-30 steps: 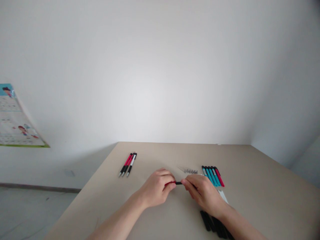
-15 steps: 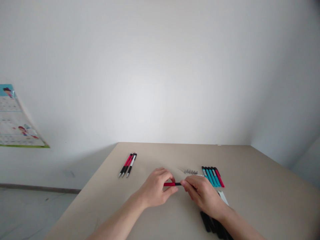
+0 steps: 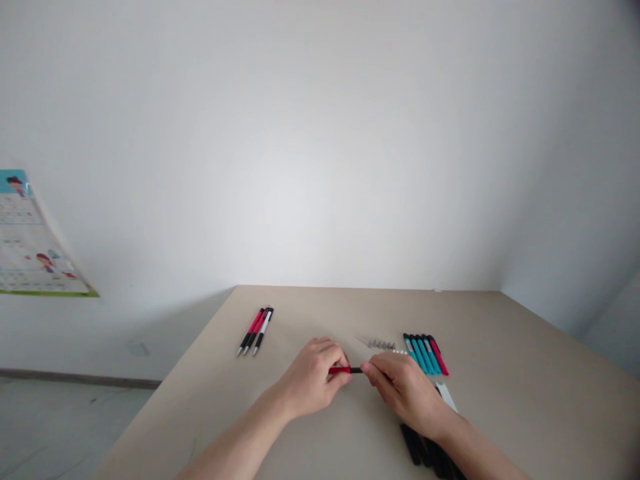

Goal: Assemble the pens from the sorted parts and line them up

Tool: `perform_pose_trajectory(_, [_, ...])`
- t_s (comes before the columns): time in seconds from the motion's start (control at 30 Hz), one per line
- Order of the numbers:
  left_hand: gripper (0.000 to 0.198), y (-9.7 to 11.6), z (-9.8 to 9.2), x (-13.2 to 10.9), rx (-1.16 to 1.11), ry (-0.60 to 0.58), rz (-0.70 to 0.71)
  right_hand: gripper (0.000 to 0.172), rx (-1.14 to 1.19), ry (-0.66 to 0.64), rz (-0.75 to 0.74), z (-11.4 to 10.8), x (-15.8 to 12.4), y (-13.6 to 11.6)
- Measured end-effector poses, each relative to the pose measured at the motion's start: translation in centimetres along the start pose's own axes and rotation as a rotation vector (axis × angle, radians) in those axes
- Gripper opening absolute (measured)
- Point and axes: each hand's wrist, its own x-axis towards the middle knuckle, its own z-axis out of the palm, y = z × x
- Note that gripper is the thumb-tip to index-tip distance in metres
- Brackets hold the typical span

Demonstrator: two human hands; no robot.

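Between my hands, low over the table, a red pen barrel [image 3: 340, 370] meets a black pen grip [image 3: 356, 370] end to end, lying level. My left hand [image 3: 313, 380] pinches the red barrel between thumb and fingers. My right hand [image 3: 407, 390] is closed on the other end of the black grip, whose far part its fingers hide. Beyond the right hand are several small springs [image 3: 382, 345] and small white pieces [image 3: 400, 351], partly covered. Several teal pen barrels [image 3: 423, 354] lie side by side with a red pen barrel [image 3: 439, 356].
Two red pens [image 3: 253, 331] and a white pen [image 3: 263, 331] lie at the table's left. Under my right forearm are several black pen grips [image 3: 415, 445] and a white piece [image 3: 447, 397]. The table [image 3: 310, 307] meets the wall at the back; a poster [image 3: 40, 240] hangs left.
My left fingers have closed more tightly round the red barrel, the thumb drawn slightly left. My right hand has hardly moved.
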Motion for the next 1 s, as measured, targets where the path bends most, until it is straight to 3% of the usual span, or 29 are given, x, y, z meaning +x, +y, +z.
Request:
perform_pose_trajectory(0.13, [0.003,0.0,0.0,-0.1,0.003,-0.024,-0.024,0.043,0.003,0.009,-0.003,0.2,0.0,0.2])
perform_pose_trajectory(0.23, [0.017,0.0,0.1,-0.2,-0.007,-0.102,0.008,0.044,-0.005,-0.001,-0.007,0.2,0.0,0.0])
perform_pose_trajectory(0.33, [0.016,-0.3,0.3,-0.3,-0.025,-0.084,-0.064,0.047,0.000,0.005,0.036,-0.3,0.0,0.0])
perform_pose_trajectory(0.53, [0.010,-1.0,0.6,-0.4,-0.042,0.000,-0.153,0.048,-0.022,0.326,0.331,-2.5,-0.3,2.6])
perform_pose_trajectory(0.6, [0.012,-1.1,0.6,-0.3,-0.046,0.008,-0.157,0.044,-0.076,0.377,0.378,-3.1,-0.3,3.5])
perform_pose_trajectory(0.67, [0.013,-1.1,0.7,-0.3,-0.055,0.005,-0.155,0.038,-0.066,0.338,0.351,-3.3,-0.3,3.7])
perform_pose_trajectory(0.77, [0.012,-1.0,0.7,-0.3,-0.071,-0.003,-0.146,0.030,0.025,0.167,0.214,-2.9,-0.1,2.5])
perform_pose_trajectory(0.87, [0.010,-0.8,0.6,-0.3,-0.072,-0.013,-0.136,0.029,0.095,0.025,0.115,-2.0,0.1,0.6])
perform_pose_trajectory(1.0, [0.008,-0.5,0.6,-0.1,-0.071,-0.021,-0.070,0.037,0.083,-0.056,0.104,-0.8,0.3,-0.5])
